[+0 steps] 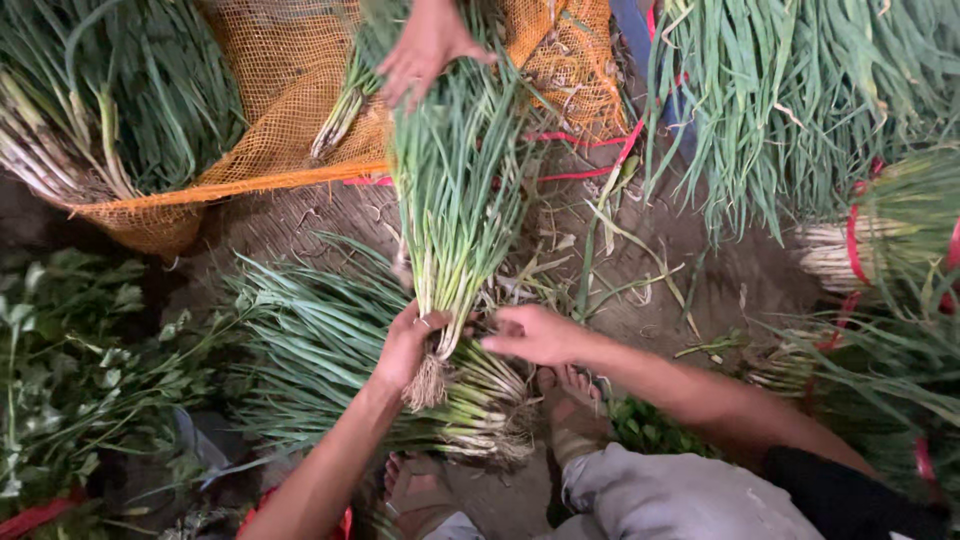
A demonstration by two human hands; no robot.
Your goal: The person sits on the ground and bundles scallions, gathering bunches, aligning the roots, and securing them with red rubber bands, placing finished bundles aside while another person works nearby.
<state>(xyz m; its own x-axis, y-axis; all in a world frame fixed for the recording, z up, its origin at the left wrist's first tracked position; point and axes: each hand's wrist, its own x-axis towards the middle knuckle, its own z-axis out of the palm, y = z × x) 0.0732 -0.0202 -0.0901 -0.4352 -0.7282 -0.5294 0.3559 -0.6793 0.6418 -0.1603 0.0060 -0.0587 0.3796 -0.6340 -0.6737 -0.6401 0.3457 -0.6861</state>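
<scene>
Green onion bunch (455, 200) gripped by crowded hands (405, 345).

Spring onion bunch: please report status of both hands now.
Left hand grips spring onion bunch near roots. Right hand touches its base. Another person's hand on the leaf end.

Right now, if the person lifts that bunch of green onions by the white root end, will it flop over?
Probably. The bunch of long green onions has thin leaves that likely bend and droop. The left hand grips the firmer white root end, the right hand is beside it, and another person's hand rests on the leafy tops. Loose stalks might slip out.
</scene>
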